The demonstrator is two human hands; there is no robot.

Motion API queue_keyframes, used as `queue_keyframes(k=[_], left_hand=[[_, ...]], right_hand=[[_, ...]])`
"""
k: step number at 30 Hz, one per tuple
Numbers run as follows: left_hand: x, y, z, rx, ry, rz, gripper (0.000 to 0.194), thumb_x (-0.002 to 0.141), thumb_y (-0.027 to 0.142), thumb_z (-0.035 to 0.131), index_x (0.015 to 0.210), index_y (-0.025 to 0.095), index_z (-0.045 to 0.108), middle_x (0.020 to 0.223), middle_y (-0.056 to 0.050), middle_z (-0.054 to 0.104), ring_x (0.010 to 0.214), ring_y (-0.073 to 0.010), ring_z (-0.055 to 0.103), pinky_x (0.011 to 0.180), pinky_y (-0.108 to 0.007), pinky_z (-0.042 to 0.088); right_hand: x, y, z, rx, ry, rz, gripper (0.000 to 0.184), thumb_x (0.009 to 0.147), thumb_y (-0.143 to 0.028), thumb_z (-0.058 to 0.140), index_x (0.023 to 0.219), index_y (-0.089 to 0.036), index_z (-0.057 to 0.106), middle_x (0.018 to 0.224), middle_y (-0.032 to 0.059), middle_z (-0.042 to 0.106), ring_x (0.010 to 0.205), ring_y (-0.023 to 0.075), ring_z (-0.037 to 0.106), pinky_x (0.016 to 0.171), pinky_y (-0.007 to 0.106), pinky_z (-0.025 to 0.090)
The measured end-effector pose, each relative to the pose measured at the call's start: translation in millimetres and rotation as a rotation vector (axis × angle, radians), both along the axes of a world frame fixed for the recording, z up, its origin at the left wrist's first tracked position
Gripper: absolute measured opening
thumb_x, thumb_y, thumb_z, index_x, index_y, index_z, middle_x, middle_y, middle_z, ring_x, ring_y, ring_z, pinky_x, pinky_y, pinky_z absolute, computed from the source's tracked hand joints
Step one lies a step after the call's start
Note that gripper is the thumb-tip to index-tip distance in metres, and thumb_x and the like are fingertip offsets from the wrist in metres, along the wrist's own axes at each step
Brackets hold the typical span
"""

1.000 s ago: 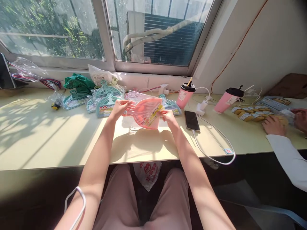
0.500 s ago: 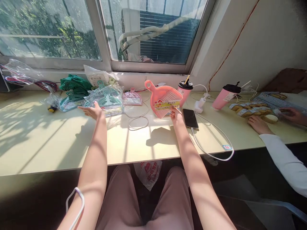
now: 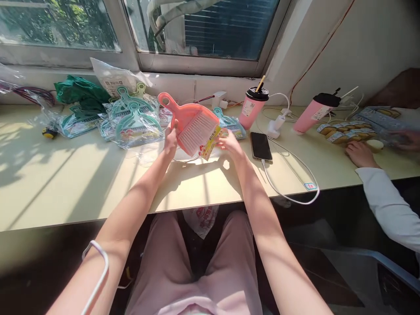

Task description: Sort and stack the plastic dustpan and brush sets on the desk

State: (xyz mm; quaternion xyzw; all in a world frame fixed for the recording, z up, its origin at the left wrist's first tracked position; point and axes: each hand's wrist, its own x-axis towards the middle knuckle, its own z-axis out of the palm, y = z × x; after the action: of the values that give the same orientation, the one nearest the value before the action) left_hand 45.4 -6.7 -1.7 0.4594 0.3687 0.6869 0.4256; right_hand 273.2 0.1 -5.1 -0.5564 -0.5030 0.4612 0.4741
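Note:
A coral-pink dustpan (image 3: 193, 131) is held up above the desk, its ring-ended handle pointing to the upper left and its ribbed face toward me. My left hand (image 3: 171, 139) grips its left edge, the fingers partly behind it. A yellow printed cardboard label (image 3: 211, 142) lies slanted across the pan's lower right side. The fingers of my right hand (image 3: 229, 142) are pinched on that label's right end. Behind and to the left are several teal dustpan sets (image 3: 138, 124) in clear plastic wrap. Another teal one (image 3: 229, 122) rests behind my right hand.
On the right are a phone (image 3: 261, 146) on a white cable, a charger (image 3: 276, 127), and two pink cups (image 3: 252, 107) with black lids. A co-worker's hand (image 3: 361, 154) rests beside wrapped items. A green bag (image 3: 80, 94) and a yellow-black object (image 3: 50, 132) lie left.
My left hand has come across from the teal sets and taken hold of the dustpan. The dustpan has moved left and turned, its label now steeply slanted. The view has tilted down.

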Motion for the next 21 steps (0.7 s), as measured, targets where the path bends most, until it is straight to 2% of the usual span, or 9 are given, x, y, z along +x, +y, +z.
queue_keyframes(k=[3,5,7,10,12,16,18,21], left_hand=[[-20.0,15.5,-8.2,0.062,-0.028,0.125,0.070,0.089,0.081,0.065,0.120,0.018,0.074,0.125,-0.011,0.076,0.134,-0.0314,0.066,0.118,-0.045,0.049],[-25.4,24.3,-14.6,0.071,-0.036,0.154,0.066,0.095,0.078,0.060,0.123,0.019,0.072,0.126,-0.009,0.076,0.136,-0.0288,0.065,0.122,-0.045,0.046],[-25.2,29.7,-20.0,0.054,-0.007,0.147,0.063,0.099,0.074,0.056,0.123,0.017,0.071,0.127,-0.010,0.076,0.134,-0.0282,0.066,0.122,-0.045,0.045],[-20.4,32.4,-22.6,0.032,0.078,0.108,0.064,0.105,0.069,0.049,0.125,0.011,0.069,0.134,-0.015,0.073,0.136,-0.0294,0.064,0.124,-0.046,0.043],[-17.4,32.2,-20.7,0.022,0.114,0.082,0.066,0.107,0.067,0.047,0.134,0.010,0.066,0.140,-0.015,0.069,0.145,-0.0310,0.058,0.126,-0.048,0.040],[-15.1,28.9,-15.2,0.014,0.113,0.119,0.066,0.099,0.072,0.058,0.136,0.018,0.067,0.136,-0.010,0.068,0.151,-0.0371,0.051,0.126,-0.052,0.041],[-16.3,26.6,-14.6,0.044,0.141,0.153,0.063,0.099,0.073,0.058,0.130,0.019,0.070,0.130,-0.009,0.069,0.148,-0.0370,0.055,0.125,-0.050,0.045],[-20.6,26.4,-15.9,0.039,0.191,0.185,0.061,0.105,0.071,0.048,0.124,0.018,0.071,0.126,-0.007,0.072,0.144,-0.0315,0.059,0.123,-0.043,0.047]], right_hand=[[9.3,9.2,-18.4,0.156,-0.296,-0.095,0.071,0.060,-0.019,0.088,0.124,-0.026,0.057,0.117,0.0084,0.067,0.094,0.0255,0.071,0.078,0.038,0.058],[14.0,12.6,-27.8,0.240,-0.434,-0.098,0.072,0.060,-0.018,0.089,0.123,-0.026,0.055,0.128,0.0118,0.062,0.106,0.0295,0.070,0.085,0.042,0.059],[17.7,12.9,-31.2,0.287,-0.535,-0.061,0.069,0.064,-0.020,0.090,0.122,-0.026,0.052,0.130,0.0121,0.060,0.109,0.0302,0.069,0.088,0.045,0.058],[20.0,8.6,-25.0,0.327,-0.641,0.011,0.064,0.073,-0.024,0.088,0.122,-0.024,0.048,0.124,0.0085,0.062,0.108,0.0276,0.068,0.091,0.045,0.057],[18.5,4.4,-16.3,0.332,-0.682,0.048,0.059,0.079,-0.024,0.086,0.123,-0.023,0.046,0.114,0.0039,0.064,0.102,0.0240,0.069,0.093,0.044,0.055],[10.8,-1.0,-2.1,0.325,-0.750,0.025,0.059,0.081,-0.017,0.084,0.123,-0.022,0.044,0.091,-0.0040,0.067,0.087,0.0188,0.068,0.091,0.043,0.054],[7.6,-1.0,-1.8,0.348,-0.760,0.003,0.054,0.081,-0.020,0.086,0.119,-0.022,0.048,0.087,-0.0036,0.069,0.084,0.0196,0.069,0.088,0.042,0.056],[5.9,1.1,-7.7,0.441,-0.742,0.035,0.034,0.088,-0.038,0.082,0.104,-0.022,0.057,0.091,0.0008,0.073,0.089,0.0223,0.071,0.088,0.041,0.058]])
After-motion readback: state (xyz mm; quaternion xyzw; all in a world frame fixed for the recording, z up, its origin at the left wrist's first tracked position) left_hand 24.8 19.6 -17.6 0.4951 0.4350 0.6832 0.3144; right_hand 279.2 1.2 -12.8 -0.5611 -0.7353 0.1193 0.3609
